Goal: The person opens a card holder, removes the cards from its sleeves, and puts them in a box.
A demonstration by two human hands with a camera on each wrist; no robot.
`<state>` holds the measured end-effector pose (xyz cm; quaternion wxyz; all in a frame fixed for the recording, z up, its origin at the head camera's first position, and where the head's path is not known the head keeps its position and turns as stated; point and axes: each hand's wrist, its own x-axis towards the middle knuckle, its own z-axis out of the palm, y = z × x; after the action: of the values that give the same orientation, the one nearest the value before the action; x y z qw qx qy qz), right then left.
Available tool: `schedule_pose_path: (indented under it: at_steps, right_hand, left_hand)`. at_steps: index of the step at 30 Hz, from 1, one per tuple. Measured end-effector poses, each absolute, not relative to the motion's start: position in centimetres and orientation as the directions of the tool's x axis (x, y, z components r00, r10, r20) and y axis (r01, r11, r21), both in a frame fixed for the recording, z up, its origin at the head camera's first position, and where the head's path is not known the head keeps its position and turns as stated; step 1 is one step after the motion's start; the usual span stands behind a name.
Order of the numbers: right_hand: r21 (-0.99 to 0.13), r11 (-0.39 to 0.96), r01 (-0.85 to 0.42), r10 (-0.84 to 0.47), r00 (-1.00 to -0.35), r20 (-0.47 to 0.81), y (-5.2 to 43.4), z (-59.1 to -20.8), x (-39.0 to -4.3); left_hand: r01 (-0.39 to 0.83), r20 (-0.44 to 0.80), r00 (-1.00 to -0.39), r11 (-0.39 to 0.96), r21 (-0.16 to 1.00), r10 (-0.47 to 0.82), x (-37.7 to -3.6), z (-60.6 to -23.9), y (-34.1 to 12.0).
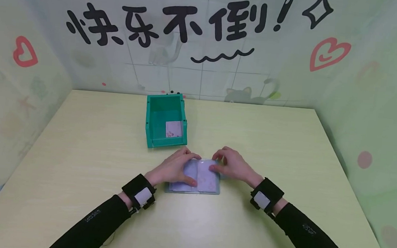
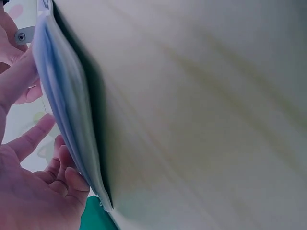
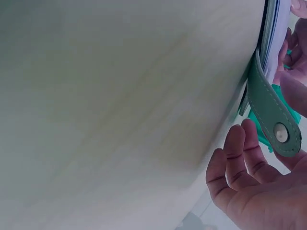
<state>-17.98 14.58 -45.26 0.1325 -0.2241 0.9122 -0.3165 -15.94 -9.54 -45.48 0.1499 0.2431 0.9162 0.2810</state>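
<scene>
A small booklet (image 1: 207, 179) with pale lilac pages and a grey-green cover lies spread on the table. My left hand (image 1: 175, 166) rests across its left side, thumb on the pages near the middle and fingers reaching to the far edge. At the upper right corner, the thumb of my right hand (image 1: 232, 163) touches the page, with its fingers loosely bent. A stitched green strap (image 3: 268, 103) with a metal snap sticks out from the cover, past the right thumb and fingers in the right wrist view. Layered page edges (image 2: 64, 96) show in the left wrist view.
Behind the booklet, toward the back of the table, stands an open green bin (image 1: 151, 124). Inside it, a pinkish-lilac card (image 1: 174, 129) lies at the near right. A printed backdrop (image 1: 202, 77) rises at the table's rear edge.
</scene>
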Motion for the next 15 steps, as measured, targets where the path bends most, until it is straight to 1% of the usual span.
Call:
schedule_pose_path:
  at_steps: [4, 7, 10, 15]
  right_hand:
    - [-0.688, 0.677, -0.261, -0.471, -0.872, -0.132, 14.7, -45.1, -18.2]
    - [-0.722, 0.652, -0.23, -0.472, -0.869, -0.15, 14.6, -44.8, -18.2]
    - [-0.762, 0.607, -0.226, -0.506, -0.849, -0.151, 14.5, -44.5, -18.1]
    - [-0.815, 0.53, -0.233, -0.565, -0.814, -0.135, 14.0, -44.2, -17.8]
  left_hand:
    - [0.351, -0.138, -0.838, 0.715, 0.605, 0.528, -16.0, -45.4, -9.6]
    - [0.323, -0.145, -0.839, 0.695, 0.642, 0.525, -16.1, -45.4, -9.8]
    - [0.28, -0.145, -0.842, 0.651, 0.706, 0.52, -16.3, -45.3, -10.4]
    - [0.229, -0.135, -0.829, 0.548, 0.804, 0.543, -17.0, -45.3, -11.5]
